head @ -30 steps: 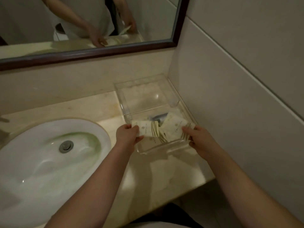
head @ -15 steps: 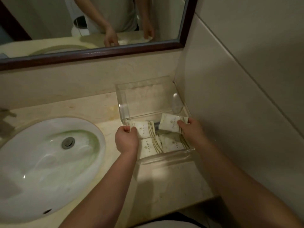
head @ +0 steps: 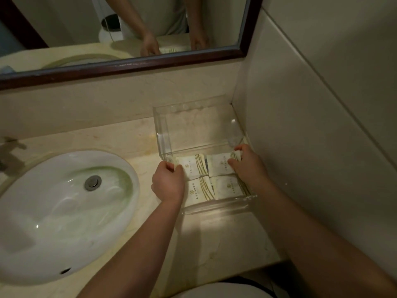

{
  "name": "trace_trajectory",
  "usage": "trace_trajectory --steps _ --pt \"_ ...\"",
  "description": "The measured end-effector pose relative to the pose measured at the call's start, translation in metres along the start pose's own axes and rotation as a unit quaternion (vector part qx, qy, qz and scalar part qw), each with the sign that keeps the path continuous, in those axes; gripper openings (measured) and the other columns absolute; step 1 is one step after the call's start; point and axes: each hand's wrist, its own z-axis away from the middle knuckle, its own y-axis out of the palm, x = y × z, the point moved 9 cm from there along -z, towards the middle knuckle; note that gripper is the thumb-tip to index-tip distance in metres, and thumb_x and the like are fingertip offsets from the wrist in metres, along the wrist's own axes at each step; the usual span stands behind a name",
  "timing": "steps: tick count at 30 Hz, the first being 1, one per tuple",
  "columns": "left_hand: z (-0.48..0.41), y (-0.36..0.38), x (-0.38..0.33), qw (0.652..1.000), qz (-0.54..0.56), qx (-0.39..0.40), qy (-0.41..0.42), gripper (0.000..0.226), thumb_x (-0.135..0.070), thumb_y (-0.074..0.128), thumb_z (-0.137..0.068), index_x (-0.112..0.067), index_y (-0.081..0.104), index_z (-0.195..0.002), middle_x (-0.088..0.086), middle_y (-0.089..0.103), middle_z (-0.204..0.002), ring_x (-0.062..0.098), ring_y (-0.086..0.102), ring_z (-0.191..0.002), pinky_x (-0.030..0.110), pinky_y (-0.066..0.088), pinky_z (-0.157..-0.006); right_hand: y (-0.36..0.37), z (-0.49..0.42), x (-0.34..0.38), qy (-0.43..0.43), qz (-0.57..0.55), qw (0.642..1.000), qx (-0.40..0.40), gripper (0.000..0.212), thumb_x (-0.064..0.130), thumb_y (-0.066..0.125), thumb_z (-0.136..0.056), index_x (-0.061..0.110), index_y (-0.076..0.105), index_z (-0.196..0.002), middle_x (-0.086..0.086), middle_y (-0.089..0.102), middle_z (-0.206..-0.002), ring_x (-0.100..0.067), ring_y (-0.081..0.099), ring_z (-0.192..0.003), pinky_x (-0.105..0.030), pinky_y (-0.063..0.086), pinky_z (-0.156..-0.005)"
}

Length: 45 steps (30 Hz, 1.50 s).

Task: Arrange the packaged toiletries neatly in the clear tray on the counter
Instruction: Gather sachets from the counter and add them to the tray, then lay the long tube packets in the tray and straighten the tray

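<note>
White packets (head: 194, 168) in clear tray (head: 219, 206), far pair pinched at outer ends by left grip (head: 168, 183) and right grip (head: 247, 163).

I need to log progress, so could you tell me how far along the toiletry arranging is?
Mostly done: four packets lie in a two-by-two block in the near half of the clear tray. In hand: the left hand holds the far-left packet and the right hand the far-right packet. Left: letting go.
</note>
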Motion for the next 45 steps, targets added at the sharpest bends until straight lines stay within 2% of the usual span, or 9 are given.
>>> trace_trajectory --steps 5,8,12,17,23,30,34,41,45 --pt "0.008 -0.005 -0.005 0.995 0.086 -0.037 0.014 0.033 -0.016 0.065 -0.077 -0.008 0.053 -0.107 0.004 0.047 -0.106 0.023 0.050 -0.092 0.032 0.041 -0.081 -0.004 0.004 0.007 -0.020 0.077 0.996 -0.045 0.051 0.038 0.067 -0.084 0.023 0.047 -0.128 -0.007 0.061 -0.121 -0.028 0.059 -0.107 -0.038 0.049 -0.086" --pt "0.020 -0.004 -0.025 0.985 0.016 -0.019 0.170 0.040 -0.017 0.057 -0.076 -0.007 0.055 -0.114 0.012 0.048 -0.118 0.031 0.044 -0.111 0.039 0.038 -0.098 -0.008 0.015 0.023 -0.091 0.182 0.972 -0.117 0.052 0.037 0.067 -0.083 0.025 0.049 -0.131 -0.008 0.054 -0.127 -0.029 0.049 -0.114 -0.042 0.042 -0.093" --pt "0.039 0.034 -0.045 0.914 -0.167 0.111 0.354 0.052 -0.028 0.047 -0.090 -0.012 0.047 -0.139 0.011 0.040 -0.150 0.033 0.025 -0.143 0.051 0.023 -0.116 0.022 0.031 0.036 -0.167 0.196 0.962 -0.088 0.054 0.031 0.061 -0.087 0.026 0.047 -0.139 -0.010 0.042 -0.148 -0.034 0.036 -0.134 -0.048 0.039 -0.105" --pt "0.046 0.064 -0.026 0.849 -0.291 0.234 0.373 0.063 -0.049 0.020 -0.100 -0.019 0.012 -0.155 0.000 0.006 -0.164 0.027 -0.004 -0.150 0.052 0.003 -0.120 0.065 0.039 0.024 -0.148 0.243 0.958 0.039 0.059 0.042 0.038 -0.099 0.032 0.016 -0.153 -0.006 0.006 -0.164 -0.029 -0.001 -0.150 -0.048 0.018 -0.119" --pt "0.049 0.069 -0.018 0.823 -0.352 0.250 0.368 0.067 -0.051 0.021 -0.099 -0.018 0.004 -0.155 0.001 -0.002 -0.164 0.030 -0.007 -0.150 0.054 0.004 -0.120 0.071 0.043 0.023 -0.153 0.260 0.952 0.055 0.061 0.045 0.032 -0.099 0.031 0.008 -0.154 -0.007 0.001 -0.164 -0.029 -0.004 -0.150 -0.046 0.011 -0.120" --pt "0.050 0.045 -0.027 0.842 -0.293 0.237 0.387 0.071 -0.054 0.011 -0.094 -0.016 0.011 -0.154 0.006 0.007 -0.164 0.032 -0.005 -0.150 0.055 0.002 -0.118 0.067 0.055 0.045 -0.156 0.239 0.958 0.039 0.057 0.044 0.028 -0.100 0.030 0.013 -0.153 -0.009 0.006 -0.163 -0.031 0.000 -0.150 -0.046 0.013 -0.120" --pt "0.042 0.006 -0.016 0.874 -0.245 0.199 0.370 0.061 -0.042 0.032 -0.100 -0.014 0.020 -0.153 0.008 0.012 -0.163 0.031 0.000 -0.150 0.052 0.005 -0.119 0.079 0.075 0.079 -0.178 0.181 0.967 0.028 0.056 0.039 0.033 -0.101 0.023 0.020 -0.153 -0.014 0.016 -0.161 -0.031 0.008 -0.149 -0.041 0.009 -0.120" --pt "0.008 -0.123 0.064 0.945 -0.221 0.060 0.233 0.055 -0.034 0.048 -0.092 -0.014 0.040 -0.143 0.010 0.037 -0.153 0.032 0.027 -0.144 0.049 0.025 -0.114 0.158 0.124 0.157 -0.283 0.158 0.940 0.107 0.061 0.048 0.034 -0.097 0.023 0.026 -0.152 -0.014 0.026 -0.158 -0.033 0.021 -0.146 -0.044 0.018 -0.119" --pt "0.011 -0.230 0.124 0.978 -0.149 -0.061 0.134 0.047 -0.028 0.049 -0.086 -0.006 0.058 -0.127 0.014 0.058 -0.130 0.032 0.051 -0.123 0.044 0.040 -0.103 0.215 0.167 0.212 -0.371 0.123 0.905 0.166 0.070 0.054 0.031 -0.089 0.017 0.034 -0.149 -0.017 0.037 -0.153 -0.032 0.032 -0.142 -0.043 0.025 -0.117"
